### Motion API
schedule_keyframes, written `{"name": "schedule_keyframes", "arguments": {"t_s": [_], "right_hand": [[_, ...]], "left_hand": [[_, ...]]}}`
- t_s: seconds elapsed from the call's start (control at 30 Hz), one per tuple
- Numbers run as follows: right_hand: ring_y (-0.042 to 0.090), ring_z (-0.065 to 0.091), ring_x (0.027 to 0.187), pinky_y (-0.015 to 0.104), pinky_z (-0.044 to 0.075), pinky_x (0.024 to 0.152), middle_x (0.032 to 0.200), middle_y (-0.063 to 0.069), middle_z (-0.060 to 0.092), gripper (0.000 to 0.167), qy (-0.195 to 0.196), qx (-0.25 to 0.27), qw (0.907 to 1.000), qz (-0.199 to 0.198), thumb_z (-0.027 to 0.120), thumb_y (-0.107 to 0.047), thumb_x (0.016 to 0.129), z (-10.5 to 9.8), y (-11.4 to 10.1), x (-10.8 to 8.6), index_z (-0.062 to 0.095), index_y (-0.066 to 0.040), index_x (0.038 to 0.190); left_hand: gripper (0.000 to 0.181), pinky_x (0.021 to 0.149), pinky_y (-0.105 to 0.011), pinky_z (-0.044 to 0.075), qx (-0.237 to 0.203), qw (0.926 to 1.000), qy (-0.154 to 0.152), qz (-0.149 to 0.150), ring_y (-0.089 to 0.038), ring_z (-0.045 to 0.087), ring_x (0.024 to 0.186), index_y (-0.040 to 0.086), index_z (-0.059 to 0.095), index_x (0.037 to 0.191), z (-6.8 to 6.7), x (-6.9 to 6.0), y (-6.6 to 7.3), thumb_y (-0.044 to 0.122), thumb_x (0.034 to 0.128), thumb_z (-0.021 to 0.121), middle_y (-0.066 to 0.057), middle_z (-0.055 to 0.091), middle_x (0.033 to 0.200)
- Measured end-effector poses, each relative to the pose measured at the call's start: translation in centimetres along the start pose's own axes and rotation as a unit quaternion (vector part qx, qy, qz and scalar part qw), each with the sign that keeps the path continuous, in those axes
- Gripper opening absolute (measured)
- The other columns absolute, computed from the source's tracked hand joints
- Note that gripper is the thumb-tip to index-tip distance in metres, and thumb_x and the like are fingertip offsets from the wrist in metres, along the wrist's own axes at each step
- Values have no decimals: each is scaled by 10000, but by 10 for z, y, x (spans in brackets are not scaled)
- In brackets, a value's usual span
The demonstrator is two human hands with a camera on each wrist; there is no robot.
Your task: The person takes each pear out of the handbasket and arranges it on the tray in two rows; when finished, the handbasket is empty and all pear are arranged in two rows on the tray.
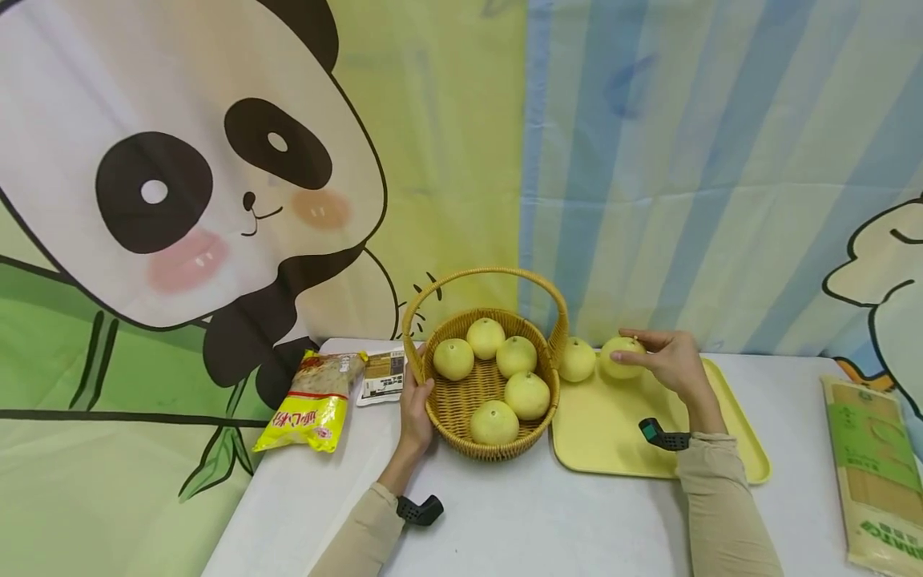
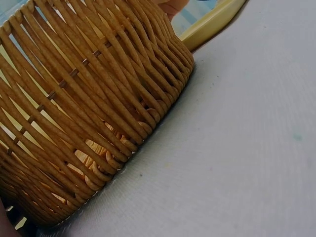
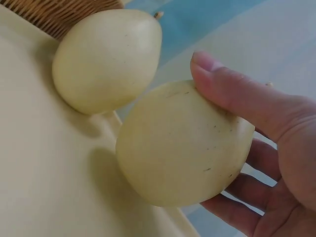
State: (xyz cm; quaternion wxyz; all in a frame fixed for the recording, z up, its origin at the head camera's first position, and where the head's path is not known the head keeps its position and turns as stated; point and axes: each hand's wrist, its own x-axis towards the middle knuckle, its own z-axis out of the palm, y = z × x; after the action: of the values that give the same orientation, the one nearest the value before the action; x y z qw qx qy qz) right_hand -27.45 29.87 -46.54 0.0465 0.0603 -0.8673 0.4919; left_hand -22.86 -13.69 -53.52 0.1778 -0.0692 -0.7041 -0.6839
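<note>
the right hand [image 1: 671, 361], curved wide, holds a pale yellow melon [image 3: 180, 148] between thumb and fingers, over the yellow tray [image 1: 606, 437]. probably firm, weighty and slick, it wants a broad grip round its middle. the left hand [image 1: 416, 413] grips the wicker basket [image 1: 497, 450] just right of it.

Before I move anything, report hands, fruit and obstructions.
Left hand holding basket. Right hand gripping pale-yellow fruit. Another fruit between that and basket.
</note>
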Motion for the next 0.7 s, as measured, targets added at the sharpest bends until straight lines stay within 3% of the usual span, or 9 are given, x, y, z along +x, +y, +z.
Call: {"name": "schedule_keyframes", "arguments": {"t_s": [0.17,0.33,0.47,0.7], "right_hand": [[497,482,1460,620,440,1156,1472,213,634,610,-280,144,9995,-67,858,-372,892,5,9,2,697,-78,1402],[528,404,1502,665,398,1175,1549,237,561,597,-472,-66,9979,-432,782,-351,968,9,13,5,629,-70,1472],[532,324,1542,695,358,1189,1609,236,490,618,-626,-98,9967,-499,735,-358,1004,11,14,7,568,-71,1526],[522,376,1514,693,367,1182,1636,244,451,757,-633,-225,9965,-502,737,-376,1001,8,9,3,416,-121,1638]], "left_hand": [[658,1274,-311,255,13,10000,-32,41,-343,338,1585,133,354,1649,0,0,1,111,993,381,-142,372,1702],[653,1262,-280,264,57,9999,-13,95,-370,334,1582,117,360,1643,0,0,0,104,990,379,-161,370,1697],[654,1240,-229,279,11,9999,7,113,-359,344,1579,127,367,1642,-1,1,-1,101,989,379,-150,378,1696],[666,1267,-274,249,-57,10000,-31,-31,-334,313,1600,136,347,1652,-1,0,3,111,987,386,-133,347,1717]]}}
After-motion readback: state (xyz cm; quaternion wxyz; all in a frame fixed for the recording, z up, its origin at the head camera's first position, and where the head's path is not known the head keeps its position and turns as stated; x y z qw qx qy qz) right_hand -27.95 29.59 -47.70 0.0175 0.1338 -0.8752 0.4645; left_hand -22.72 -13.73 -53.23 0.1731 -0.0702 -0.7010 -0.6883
